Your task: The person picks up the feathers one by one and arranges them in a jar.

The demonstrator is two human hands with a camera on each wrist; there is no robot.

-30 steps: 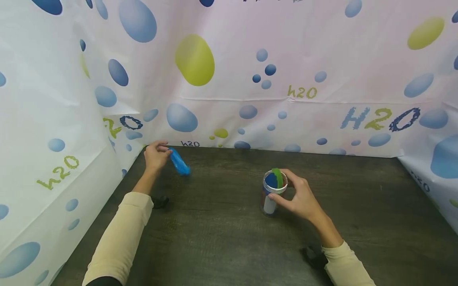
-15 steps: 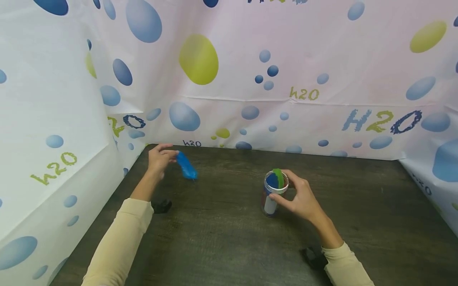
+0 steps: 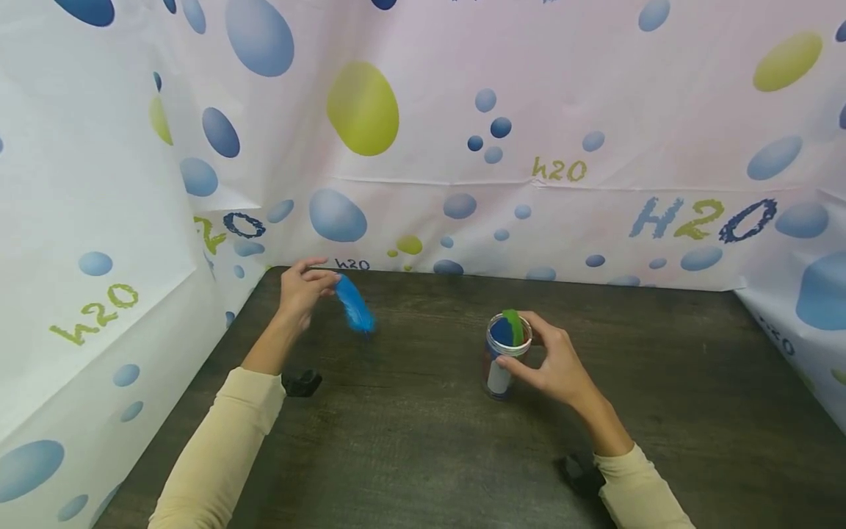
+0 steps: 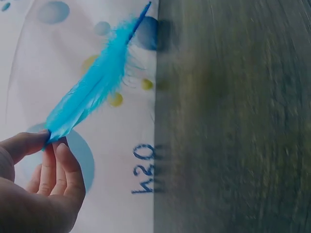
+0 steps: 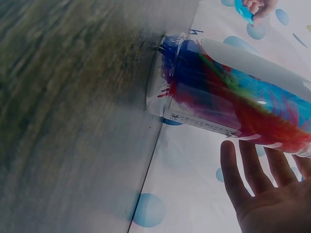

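Observation:
A bright blue feather [image 3: 355, 305] hangs from my left hand [image 3: 302, 294], which pinches one end between thumb and fingertips above the table. In the left wrist view the feather [image 4: 90, 90] points up and right, its dark bare quill at the far end from the hand [image 4: 53, 189]. My right hand [image 3: 558, 367] holds a clear jar [image 3: 499, 376] near its uncovered rim, thumb at the front and fingers behind. It stands upright on the table. Red, blue and green feathers fill the jar [image 5: 214, 92] in the right wrist view; a green one sticks up at the rim.
The dark wood-grain table [image 3: 410, 441] meets a white backdrop [image 3: 423, 139] printed with blue and green drops behind and at both sides. Black wrist devices lie under the left forearm [image 3: 302, 383] and right forearm [image 3: 580, 474].
My left hand has moved a little to the right with the blue feather. The right hand and the jar have stayed in place.

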